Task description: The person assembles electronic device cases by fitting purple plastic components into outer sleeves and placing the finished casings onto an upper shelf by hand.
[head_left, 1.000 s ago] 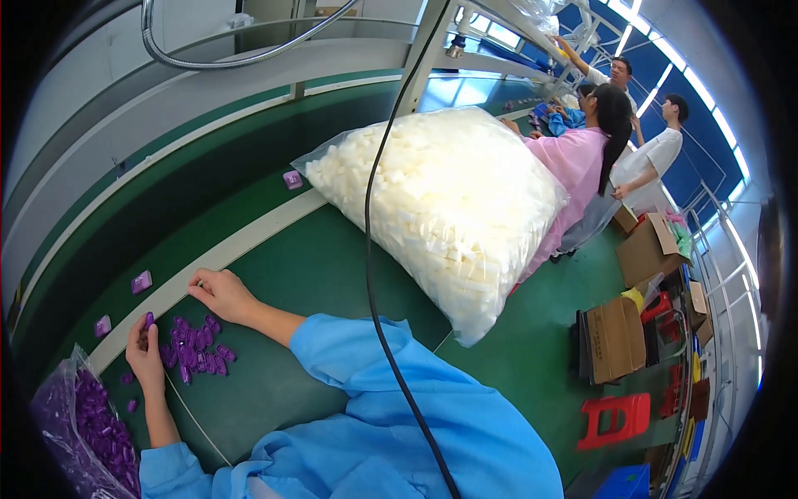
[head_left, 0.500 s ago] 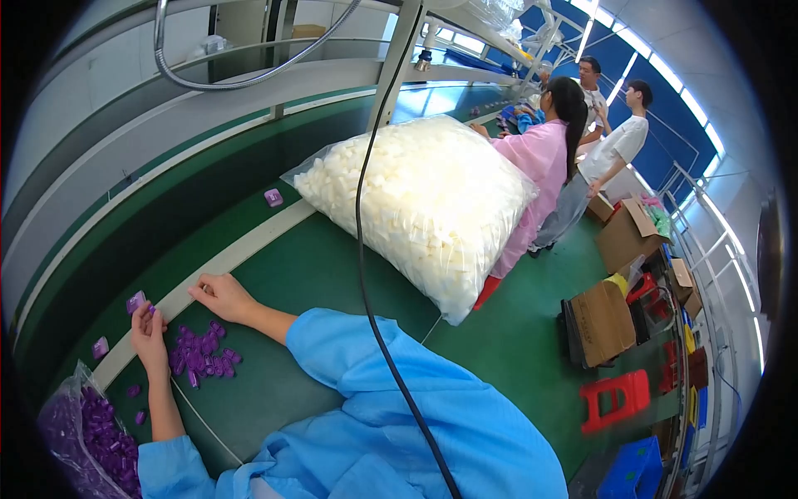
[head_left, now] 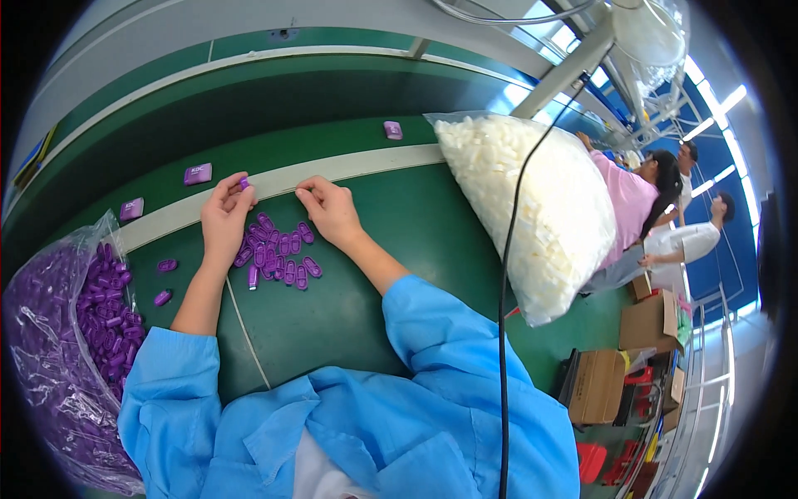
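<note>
My left hand [head_left: 226, 218] is closed in a pinch around a small purple plastic piece [head_left: 243, 182], above the pale strip along the green bench. To its right, my right hand [head_left: 334, 214] has thumb and fingers pressed together; anything between the tips is hidden or too small to make out. Between and below both hands lies a loose pile of purple oval plastic parts [head_left: 268, 254]. A clear bag [head_left: 50, 333] full of the same purple parts stands open at the left. Two single purple parts [head_left: 167, 265] rest between that bag and my left forearm.
Purple-and-white rectangular pieces [head_left: 198, 174] sit spaced beyond the pale strip [head_left: 374, 163]. A large clear bag of cream-white pieces [head_left: 528, 208] stands at right. A black cable [head_left: 509, 274] hangs across the view. Co-workers, cardboard boxes [head_left: 598, 387] and red stools [head_left: 591, 462] are farther right.
The view has swung left, so the bench and purple bag show more fully. My left hand keeps its pinch by the strip, and the small purple piece now shows clearly. My right hand stays pinched.
</note>
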`<state>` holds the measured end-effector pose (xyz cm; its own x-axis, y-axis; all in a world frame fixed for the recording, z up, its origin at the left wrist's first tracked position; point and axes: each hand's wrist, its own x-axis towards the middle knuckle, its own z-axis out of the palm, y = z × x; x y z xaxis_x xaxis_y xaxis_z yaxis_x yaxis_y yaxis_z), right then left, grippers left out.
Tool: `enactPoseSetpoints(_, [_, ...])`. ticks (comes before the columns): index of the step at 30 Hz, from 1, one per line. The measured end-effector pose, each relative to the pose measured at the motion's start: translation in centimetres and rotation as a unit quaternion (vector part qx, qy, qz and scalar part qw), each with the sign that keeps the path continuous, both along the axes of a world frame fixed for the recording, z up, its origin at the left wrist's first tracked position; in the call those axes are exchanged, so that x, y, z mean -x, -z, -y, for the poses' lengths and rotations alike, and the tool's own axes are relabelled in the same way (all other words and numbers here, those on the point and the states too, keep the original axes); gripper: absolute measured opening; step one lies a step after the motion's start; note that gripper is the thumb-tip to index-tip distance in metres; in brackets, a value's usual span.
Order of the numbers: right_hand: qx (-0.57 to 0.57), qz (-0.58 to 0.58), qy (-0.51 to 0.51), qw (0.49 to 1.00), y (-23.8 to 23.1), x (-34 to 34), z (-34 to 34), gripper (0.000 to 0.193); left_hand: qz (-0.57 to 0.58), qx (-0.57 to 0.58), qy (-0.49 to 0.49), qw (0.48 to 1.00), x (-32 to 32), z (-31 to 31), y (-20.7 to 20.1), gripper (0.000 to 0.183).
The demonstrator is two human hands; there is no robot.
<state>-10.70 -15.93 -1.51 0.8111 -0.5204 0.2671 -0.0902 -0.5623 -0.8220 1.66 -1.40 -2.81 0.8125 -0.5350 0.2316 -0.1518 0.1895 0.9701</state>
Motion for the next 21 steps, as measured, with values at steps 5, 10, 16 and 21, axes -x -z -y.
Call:
enactPoseSetpoints(5, [-0.203, -0.035, -0.104, 0.973, -0.1, 0.4, 3.4, 0.016, 0.017, -0.014, 0.033, 0.999, 0.9, -0.6, -0.5, 0.029])
enactPoseSetpoints(10, [0.208, -0.035, 0.180, 0.961, -3.3, -0.9, 21.2, 0.020, -0.059, -0.009, 0.078, 0.995, 0.3, -0.1, -0.9, 0.031])
enactPoseSetpoints(16, [0.147, -0.400, 0.075, 0.901, -6.1, -5.1, 22.7, 0.036, -0.117, -0.028, 0.112, 0.986, -0.8, -0.9, -0.9, 0.034])
enactPoseSetpoints(21, [0.093, -0.361, 0.038, 0.927, -7.3, -5.6, 18.7, 0.036, -0.148, 0.003, 0.133, 0.980, -1.0, -0.2, -1.1, 0.034])
